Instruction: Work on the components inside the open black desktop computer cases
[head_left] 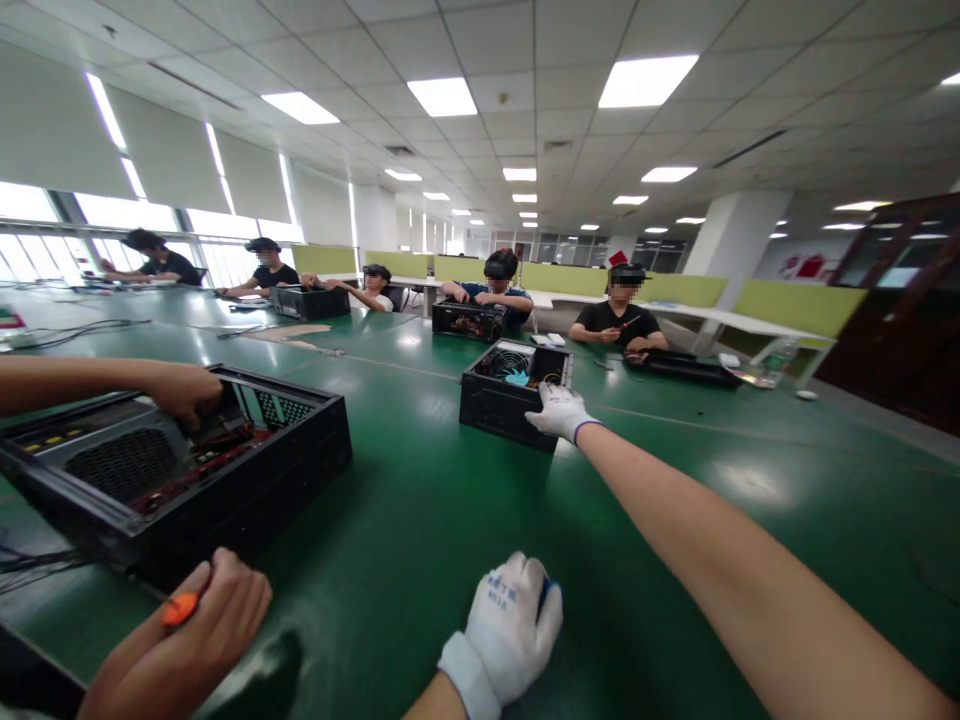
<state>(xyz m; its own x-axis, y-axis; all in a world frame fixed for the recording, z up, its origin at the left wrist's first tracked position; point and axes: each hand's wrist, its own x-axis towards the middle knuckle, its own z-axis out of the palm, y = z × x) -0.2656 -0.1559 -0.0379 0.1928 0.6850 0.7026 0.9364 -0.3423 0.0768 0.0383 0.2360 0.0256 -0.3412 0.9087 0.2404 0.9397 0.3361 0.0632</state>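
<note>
My right hand (pixel 559 410), in a white glove, is stretched far out and grips the near top edge of a small open black computer case (pixel 499 405) standing on the green table (pixel 420 520). A fan and cables show inside the case. My left hand (pixel 510 622), also gloved, rests close to me on the table, curled into a fist. A bit of something blue shows at its fingers, too hidden to name.
At my left a co-worker's bare hands work on a second open case (pixel 172 465); one hand (pixel 187 392) is inside it, the other (pixel 184 640) holds an orange-handled tool. Several people sit at the far side with more cases.
</note>
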